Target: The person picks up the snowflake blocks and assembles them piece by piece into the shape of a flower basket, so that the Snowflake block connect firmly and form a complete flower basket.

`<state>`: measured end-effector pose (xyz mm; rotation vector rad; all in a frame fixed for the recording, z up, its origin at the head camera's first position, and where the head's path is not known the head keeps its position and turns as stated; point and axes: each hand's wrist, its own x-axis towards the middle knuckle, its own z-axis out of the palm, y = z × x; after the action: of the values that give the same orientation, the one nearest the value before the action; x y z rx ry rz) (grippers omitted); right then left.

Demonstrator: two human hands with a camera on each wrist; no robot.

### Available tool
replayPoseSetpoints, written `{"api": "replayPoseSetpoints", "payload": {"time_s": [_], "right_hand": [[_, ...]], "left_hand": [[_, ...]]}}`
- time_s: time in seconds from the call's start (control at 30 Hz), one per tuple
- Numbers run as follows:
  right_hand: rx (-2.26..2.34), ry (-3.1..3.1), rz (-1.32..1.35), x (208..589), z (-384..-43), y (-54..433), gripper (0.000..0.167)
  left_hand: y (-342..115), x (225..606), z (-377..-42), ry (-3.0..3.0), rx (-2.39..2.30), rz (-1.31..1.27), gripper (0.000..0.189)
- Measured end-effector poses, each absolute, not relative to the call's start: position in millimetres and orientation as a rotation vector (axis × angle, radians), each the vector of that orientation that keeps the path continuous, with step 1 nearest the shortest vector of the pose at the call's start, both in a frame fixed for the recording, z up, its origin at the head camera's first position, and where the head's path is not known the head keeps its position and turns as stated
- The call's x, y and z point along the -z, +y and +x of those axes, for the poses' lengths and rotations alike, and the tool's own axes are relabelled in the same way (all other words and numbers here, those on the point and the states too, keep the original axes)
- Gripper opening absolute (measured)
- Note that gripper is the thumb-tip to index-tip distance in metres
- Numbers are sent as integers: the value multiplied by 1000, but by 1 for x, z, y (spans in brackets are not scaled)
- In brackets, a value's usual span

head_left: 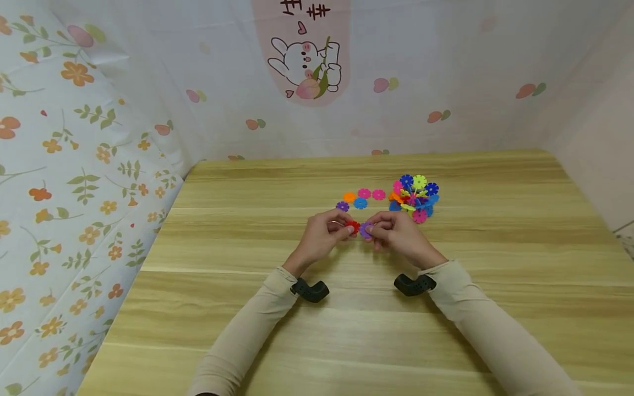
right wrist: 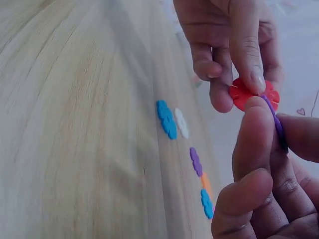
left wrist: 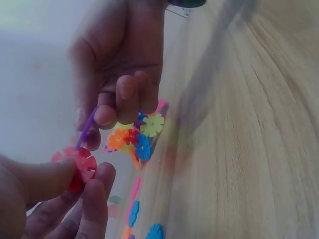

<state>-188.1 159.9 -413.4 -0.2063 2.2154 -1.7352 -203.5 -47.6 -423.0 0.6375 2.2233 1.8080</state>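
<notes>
Two notched, flower-shaped plastic discs meet edge to edge above the wooden table point(head_left: 238, 308). My left hand point(head_left: 322, 235) pinches the red disc point(right wrist: 240, 93) between thumb and fingers. The purple disc point(right wrist: 279, 130) is pinched by my right hand point(head_left: 402, 235), turned across the red one, its edge right at the red rim. In the left wrist view, the red disc point(left wrist: 87, 163) faces the camera and the purple disc point(left wrist: 87, 127) shows edge-on. Fingertips cover parts of both discs.
Just beyond my hands lie loose discs: orange point(head_left: 349, 197), blue point(head_left: 360, 203), purple point(head_left: 342, 206) and pink point(head_left: 364, 193). A ball-like cluster of joined, many-coloured discs point(head_left: 419, 181) stands behind my right hand. The right wrist view also has a white disc point(right wrist: 181, 123). Patterned cloth point(head_left: 218, 126) hangs behind the table.
</notes>
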Motion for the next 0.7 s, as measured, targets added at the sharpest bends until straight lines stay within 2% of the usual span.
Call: {"api": "replayPoseSetpoints", "payload": {"time_s": [0.37,0.7], "right_hand": [[1807,2036,-212,415,-189,159,15],[1866,1975,-192,420,-199,156,25]], "left_hand": [[-48,419,-202,2329,-1755,758,7],[-45,419,-203,2393,-1750,832,5]]}}
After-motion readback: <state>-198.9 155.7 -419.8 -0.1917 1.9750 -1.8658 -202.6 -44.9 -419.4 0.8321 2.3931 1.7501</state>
